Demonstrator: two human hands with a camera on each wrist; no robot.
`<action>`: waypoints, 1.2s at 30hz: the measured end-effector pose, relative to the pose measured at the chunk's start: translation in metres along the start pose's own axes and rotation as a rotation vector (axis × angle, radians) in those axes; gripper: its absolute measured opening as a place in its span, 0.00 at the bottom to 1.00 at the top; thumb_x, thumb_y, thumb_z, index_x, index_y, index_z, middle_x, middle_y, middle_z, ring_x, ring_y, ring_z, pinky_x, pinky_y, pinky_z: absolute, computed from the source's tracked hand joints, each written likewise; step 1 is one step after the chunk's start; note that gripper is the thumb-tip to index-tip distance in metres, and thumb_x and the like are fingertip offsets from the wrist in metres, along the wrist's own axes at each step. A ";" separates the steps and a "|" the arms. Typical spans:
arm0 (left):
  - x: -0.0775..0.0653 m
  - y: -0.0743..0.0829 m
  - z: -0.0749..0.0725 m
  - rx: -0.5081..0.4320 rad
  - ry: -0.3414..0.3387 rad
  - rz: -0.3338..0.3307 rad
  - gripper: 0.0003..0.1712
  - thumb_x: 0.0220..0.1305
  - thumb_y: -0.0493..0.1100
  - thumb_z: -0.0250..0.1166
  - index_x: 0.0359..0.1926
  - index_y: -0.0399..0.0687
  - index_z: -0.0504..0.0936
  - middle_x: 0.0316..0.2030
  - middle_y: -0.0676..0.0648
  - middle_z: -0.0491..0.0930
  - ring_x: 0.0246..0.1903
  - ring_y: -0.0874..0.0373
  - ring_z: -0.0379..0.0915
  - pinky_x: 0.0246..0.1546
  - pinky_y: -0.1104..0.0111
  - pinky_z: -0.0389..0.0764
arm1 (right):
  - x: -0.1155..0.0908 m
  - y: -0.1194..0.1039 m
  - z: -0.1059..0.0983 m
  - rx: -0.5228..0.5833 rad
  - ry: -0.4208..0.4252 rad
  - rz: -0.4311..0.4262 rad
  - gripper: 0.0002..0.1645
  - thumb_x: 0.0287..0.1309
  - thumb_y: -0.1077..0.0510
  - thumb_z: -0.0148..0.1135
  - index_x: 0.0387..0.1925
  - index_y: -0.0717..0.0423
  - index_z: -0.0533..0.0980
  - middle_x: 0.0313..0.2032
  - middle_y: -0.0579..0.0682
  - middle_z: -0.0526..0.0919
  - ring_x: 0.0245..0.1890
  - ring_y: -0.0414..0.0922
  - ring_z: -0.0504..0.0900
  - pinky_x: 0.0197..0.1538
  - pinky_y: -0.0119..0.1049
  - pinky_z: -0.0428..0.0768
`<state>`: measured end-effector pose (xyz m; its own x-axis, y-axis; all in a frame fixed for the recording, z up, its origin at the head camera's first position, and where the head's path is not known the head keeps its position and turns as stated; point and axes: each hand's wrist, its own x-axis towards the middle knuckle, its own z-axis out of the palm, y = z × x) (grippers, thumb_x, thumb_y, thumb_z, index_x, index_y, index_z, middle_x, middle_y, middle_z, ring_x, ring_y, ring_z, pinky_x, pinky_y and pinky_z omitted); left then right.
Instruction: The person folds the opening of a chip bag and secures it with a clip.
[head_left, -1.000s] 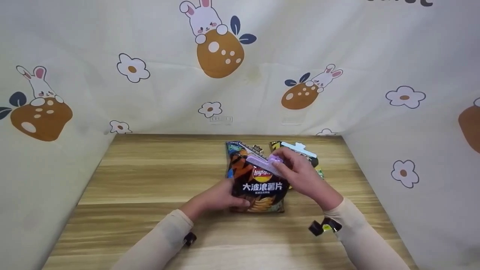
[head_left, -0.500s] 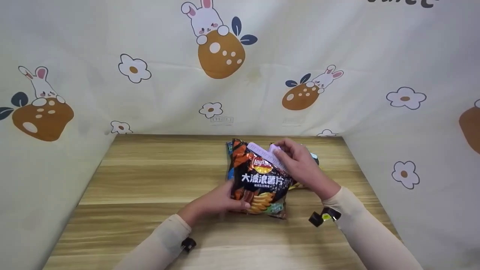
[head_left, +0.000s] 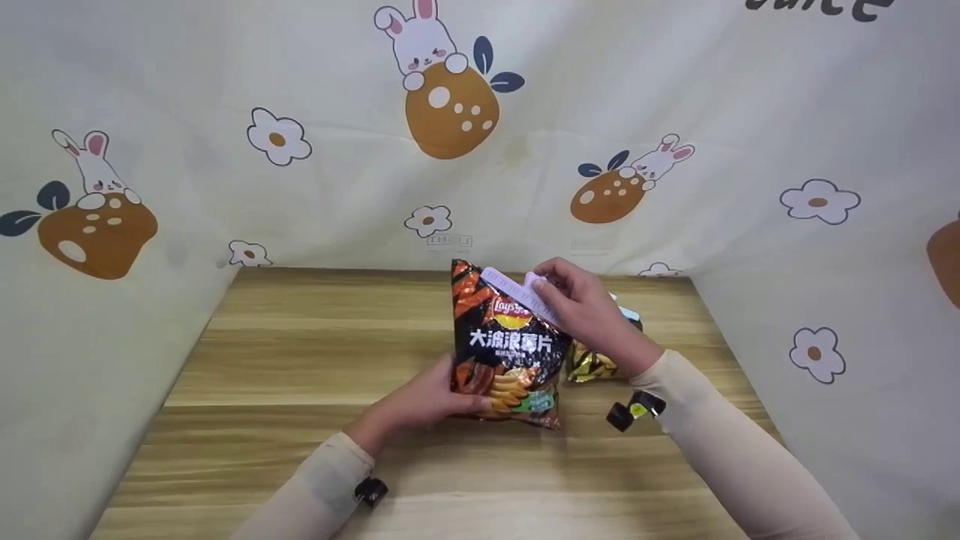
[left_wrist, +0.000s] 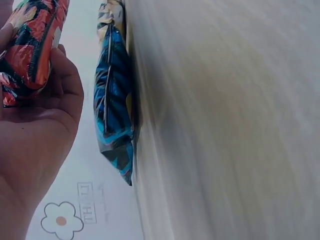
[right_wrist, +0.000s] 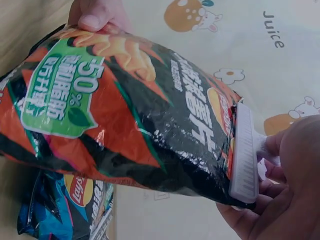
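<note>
A black and orange chip bag [head_left: 502, 352] is lifted in front of me, tilted with its printed face toward me. My left hand [head_left: 431, 394] grips its lower left side, the thumb lying over the front. Across the bag's upper right corner sits a long purple bag clip [head_left: 520, 291]. My right hand [head_left: 596, 307] pinches the clip's handle between thumb and fingers. From the right wrist view, the clip [right_wrist: 243, 155] lies along the bag's top edge, and the right hand [right_wrist: 285, 175] is at its handle.
A blue chip bag [left_wrist: 114, 85] rests on the wooden table beneath the raised one, hidden in the head view. Behind my right hand lies a yellow and black chip bag [head_left: 592, 364] with a light blue clip [head_left: 628, 313]. A printed curtain [head_left: 337, 195] encloses the table.
Both hands have raised the black and orange bag with its clip and shifted it slightly left. It now covers the blue bag, while more of the yellow one shows.
</note>
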<state>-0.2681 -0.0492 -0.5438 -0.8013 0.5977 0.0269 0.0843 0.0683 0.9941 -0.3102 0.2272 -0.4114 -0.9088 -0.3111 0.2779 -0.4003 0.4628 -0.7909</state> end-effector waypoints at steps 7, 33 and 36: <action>-0.005 0.008 -0.009 -0.021 0.025 0.009 0.48 0.65 0.43 0.82 0.79 0.46 0.66 0.63 0.44 0.84 0.62 0.47 0.82 0.68 0.57 0.80 | 0.013 -0.004 0.005 -0.046 -0.012 -0.014 0.11 0.82 0.55 0.63 0.55 0.54 0.84 0.35 0.50 0.85 0.34 0.47 0.83 0.40 0.38 0.80; -0.040 0.017 -0.078 0.030 0.157 -0.054 0.52 0.71 0.50 0.77 0.84 0.43 0.58 0.60 0.36 0.83 0.55 0.43 0.84 0.56 0.54 0.89 | 0.070 -0.012 0.044 -0.020 -0.121 -0.008 0.19 0.74 0.57 0.62 0.62 0.52 0.83 0.41 0.51 0.83 0.39 0.46 0.81 0.42 0.38 0.84; -0.044 0.019 -0.088 0.036 0.162 -0.064 0.52 0.72 0.50 0.76 0.85 0.42 0.56 0.60 0.35 0.82 0.56 0.42 0.83 0.57 0.54 0.88 | 0.076 -0.012 0.049 0.023 -0.149 -0.009 0.19 0.75 0.57 0.63 0.63 0.53 0.83 0.43 0.53 0.84 0.41 0.47 0.82 0.44 0.38 0.85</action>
<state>-0.2830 -0.1443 -0.5169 -0.8903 0.4550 -0.0169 0.0490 0.1326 0.9899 -0.3690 0.1569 -0.4075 -0.8770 -0.4359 0.2023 -0.4039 0.4408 -0.8016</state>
